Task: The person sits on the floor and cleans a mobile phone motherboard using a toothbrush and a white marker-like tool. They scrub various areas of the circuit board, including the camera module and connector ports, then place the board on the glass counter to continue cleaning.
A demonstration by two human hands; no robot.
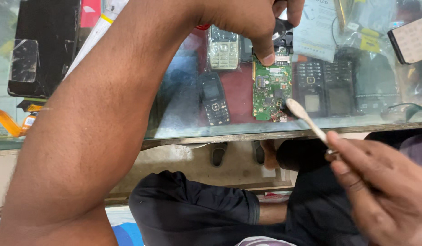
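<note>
Your left hand [254, 18] pinned the green circuit board [271, 89] by its top edge, long axis running down from your fingertip. Your right hand [379, 191] pinched a brush [304, 119] (bristles touching the board's lower corner), up-left of that grip.

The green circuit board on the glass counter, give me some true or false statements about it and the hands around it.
1. The left hand presses a thumb on the top end of the green circuit board. True.
2. The right hand holds a screwdriver. False: it holds a pale brush with its head at the board's lower corner.
3. The board lies on a glass counter. True.
4. The dark keypad phone rests on top of the board. False: it sits to the board's left, apart from it.
</note>
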